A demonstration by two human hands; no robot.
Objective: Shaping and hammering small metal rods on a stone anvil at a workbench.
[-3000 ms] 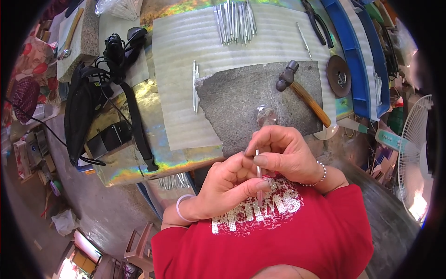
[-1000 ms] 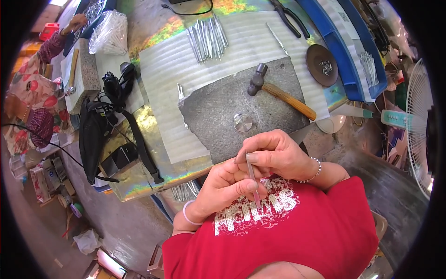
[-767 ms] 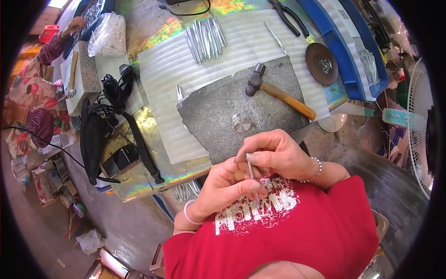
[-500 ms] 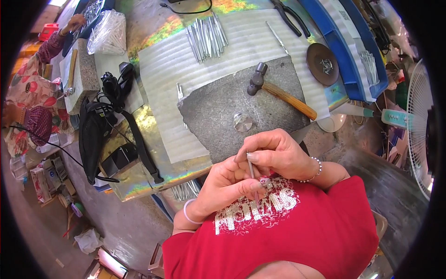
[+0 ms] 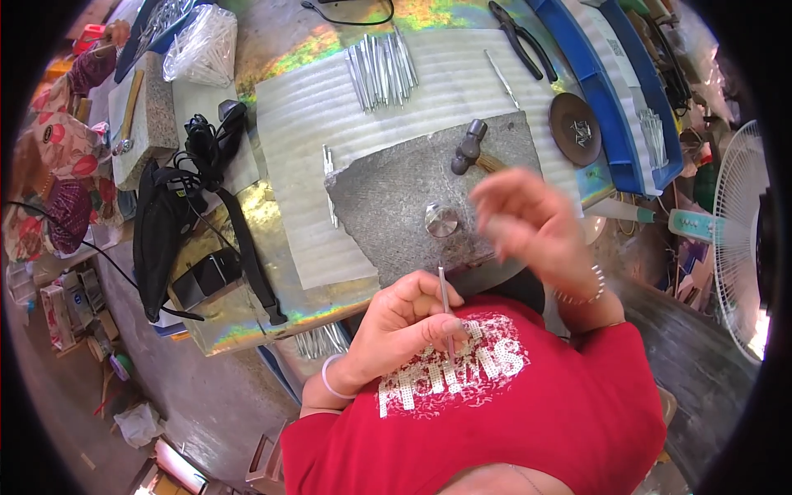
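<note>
My left hand (image 5: 410, 320) is closed around a thin metal rod (image 5: 446, 304), which stands up from between thumb and fingers in front of my red shirt. Over the right part of a grey stone slab (image 5: 379, 194), my right hand (image 5: 536, 235) is blurred, its fingers apart and nothing seen in them. It covers most of the wooden handle of a hammer (image 5: 469, 148) whose steel head lies on the slab. Beside these fingers, near the slab's front edge, sits a shiny round metal block (image 5: 441, 219).
A white foam sheet (image 5: 289, 190) under the slab carries a bundle of metal rods (image 5: 381, 73). Pliers (image 5: 528, 45), a brown dish (image 5: 563, 120) of small metal pieces and a blue tray (image 5: 606, 136) are to the right. A black bag (image 5: 161, 239) lies left; a fan (image 5: 734, 247) stands right.
My right hand has let go of the rod and moved up and right, over the hammer's handle. The left hand keeps the rod nearly in place.
</note>
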